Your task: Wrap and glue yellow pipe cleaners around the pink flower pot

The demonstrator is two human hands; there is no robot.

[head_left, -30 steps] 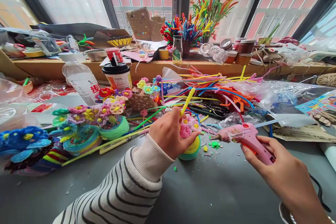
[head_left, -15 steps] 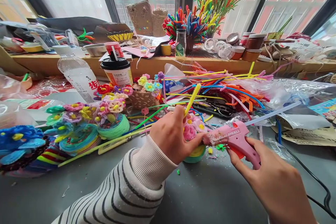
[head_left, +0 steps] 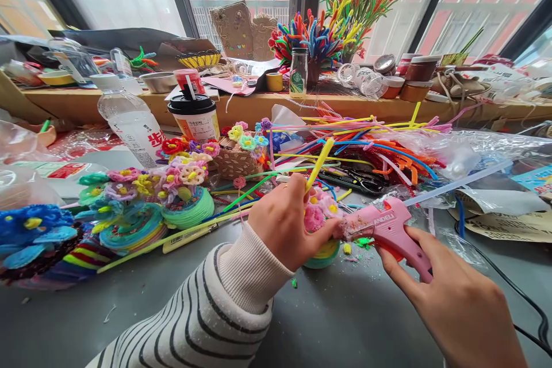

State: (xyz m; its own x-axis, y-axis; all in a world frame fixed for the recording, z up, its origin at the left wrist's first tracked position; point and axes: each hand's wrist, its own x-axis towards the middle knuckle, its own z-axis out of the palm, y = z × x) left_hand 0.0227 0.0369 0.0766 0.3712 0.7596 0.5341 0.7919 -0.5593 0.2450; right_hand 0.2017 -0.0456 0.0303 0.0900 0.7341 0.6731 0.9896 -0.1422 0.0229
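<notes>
My left hand is closed around a yellow pipe cleaner, whose upper end sticks up past the fingers. Its thumb lies beside the nozzle end of a pink hot glue gun; whether they touch I cannot tell. The gun's handle is gripped by my right hand, and a translucent glue stick juts from its back. Just behind my left hand stands a small pot of pink pipe-cleaner flowers, partly hidden by the fingers. The lower end of the yellow pipe cleaner is out of sight.
Several flower pots line the left side, near a water bottle and a lidded paper cup. Loose pipe cleaners and black scissors lie behind my hands. A black cord runs along the right.
Both hands keep their grips and hardly move. The whole view has shifted very slightly, and the glue gun still points at my left hand.
</notes>
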